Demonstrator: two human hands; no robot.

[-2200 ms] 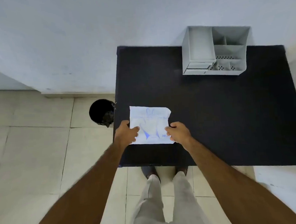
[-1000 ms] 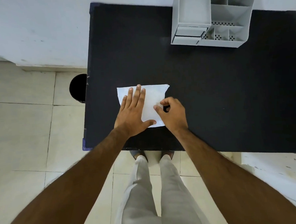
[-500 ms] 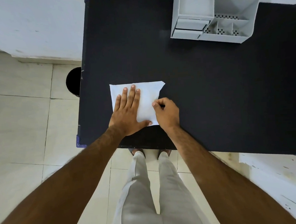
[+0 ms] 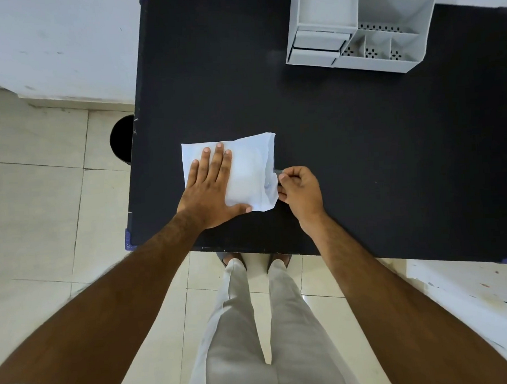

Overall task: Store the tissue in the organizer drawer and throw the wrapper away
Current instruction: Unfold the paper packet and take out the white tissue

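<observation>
On the near-left part of the black table (image 4: 362, 156), the tissue packet (image 4: 245, 174) lies flat, its long axis running left to right. The left hand (image 4: 209, 191) is spread palm-down on the packet's left half, pinning it. To the right, the right hand (image 4: 300, 189) pinches the packet's right edge, where the wrapper looks lifted. The opening therefore lies immediately left of that pinch. Farther right and beyond, well apart, stands the grey organizer (image 4: 355, 25).

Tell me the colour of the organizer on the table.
Light grey organizer, standing on the black table; the head view shows it.
</observation>
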